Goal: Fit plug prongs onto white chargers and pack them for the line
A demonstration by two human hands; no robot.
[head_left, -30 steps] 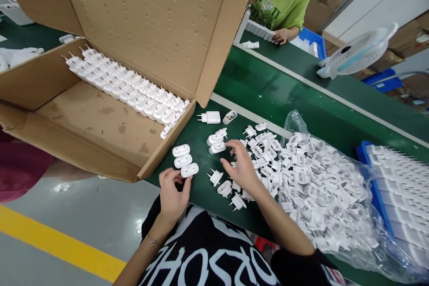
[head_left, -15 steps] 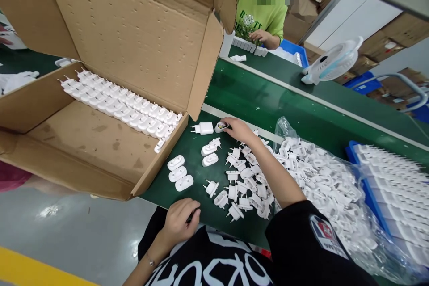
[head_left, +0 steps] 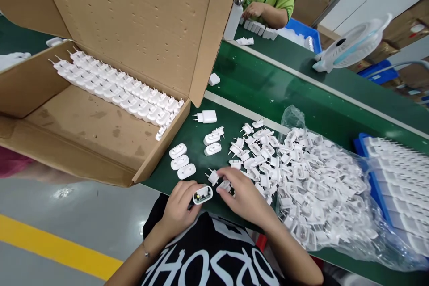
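While the left hand (head_left: 182, 205) is pinching an open charger housing (head_left: 203, 195), the right hand (head_left: 241, 194) is holding thumb and forefinger parted by a plug cap (head_left: 225, 185) right of that grip. Whether they are touching is unclear.

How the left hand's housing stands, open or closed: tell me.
Open: the housing in the left hand shows components inside.

Open charger housing (head_left: 203, 195) now in left fingers (head_left: 186, 187)
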